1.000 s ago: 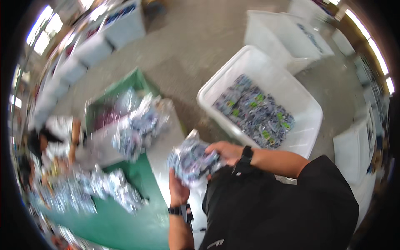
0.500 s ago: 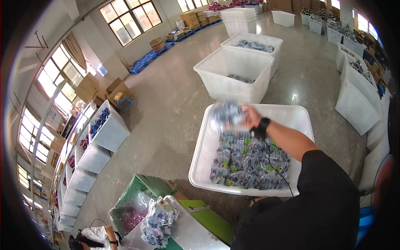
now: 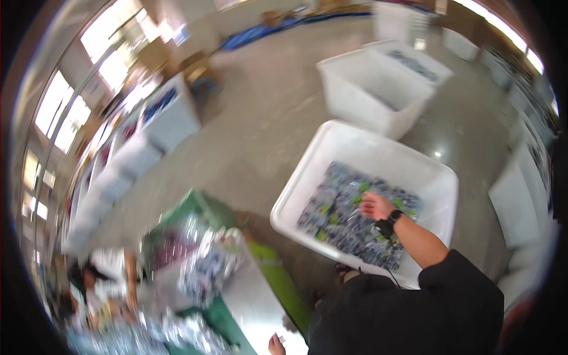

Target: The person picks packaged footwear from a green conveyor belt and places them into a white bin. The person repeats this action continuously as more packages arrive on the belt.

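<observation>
My right hand (image 3: 375, 206) hovers over a large white bin (image 3: 307, 177) on the floor, just above its heap of blue and green foil packets (image 3: 337, 220). Nothing shows in that hand, and a dark watch sits on its wrist. My left hand (image 3: 276, 344) barely shows at the lower edge, beside the grey table top (image 3: 248, 302); the blur hides its fingers. My dark sleeve and body fill the lower right.
A pile of clear bags of packets (image 3: 204, 266) lies on the green-edged table (image 3: 189, 207). Another person (image 3: 94, 278) works at the far left of it. More white bins (image 3: 373, 89) stand behind, and a row of bins (image 3: 168, 121) lines the left wall.
My right hand carried a bundle of packets from the table over to the white bin. That bundle is no longer in the hand, which has dropped low over the heap.
</observation>
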Tool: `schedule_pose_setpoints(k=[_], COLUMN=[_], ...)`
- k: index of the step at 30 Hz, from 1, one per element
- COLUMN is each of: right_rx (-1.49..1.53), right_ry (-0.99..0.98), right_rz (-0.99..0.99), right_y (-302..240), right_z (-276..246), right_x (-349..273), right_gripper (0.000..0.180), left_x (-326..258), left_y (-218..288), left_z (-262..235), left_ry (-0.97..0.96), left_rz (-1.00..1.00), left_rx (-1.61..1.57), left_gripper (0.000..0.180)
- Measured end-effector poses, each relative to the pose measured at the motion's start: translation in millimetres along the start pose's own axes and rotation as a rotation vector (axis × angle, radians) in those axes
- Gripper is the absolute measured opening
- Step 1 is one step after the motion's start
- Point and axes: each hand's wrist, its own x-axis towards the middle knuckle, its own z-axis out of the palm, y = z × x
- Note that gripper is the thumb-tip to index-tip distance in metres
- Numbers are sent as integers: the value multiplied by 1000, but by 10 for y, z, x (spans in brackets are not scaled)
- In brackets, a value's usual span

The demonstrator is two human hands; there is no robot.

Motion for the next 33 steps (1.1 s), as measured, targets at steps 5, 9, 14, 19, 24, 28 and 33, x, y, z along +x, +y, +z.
schedule_pose_setpoints(k=[5, 9, 14, 19, 24, 28, 33], right_rx=[-206, -378, -390, -445, -605, -704, -753], right_ry=[-48, 86, 193, 143, 119, 129, 58], right_rz=[234, 198, 168, 113, 129, 136, 197], right_y=[684, 1042, 1223, 1311, 1382, 1350, 1458], right_z=[-264, -418, -343, -4, 277, 423, 639], right_x=[-112, -189, -281, -517, -854, -989, -1014], right_gripper=[28, 35, 33, 35, 36, 35, 33], left_x=[-34, 288, 735, 1251, 1695, 1715, 1157], left_y=[-512, -956, -1263, -1566, -2003, -2053, -1596], left_z=[-409, -987, -1914, -2752, -3030, -2783, -1870], left_ry=[174, 505, 892, 898, 670, 452, 780], left_rz=[30, 53, 46, -131, -276, -252, 61], left_rx=[101, 253, 389, 340, -136, -375, -336], left_gripper=[41, 51, 57, 73, 100, 90, 65])
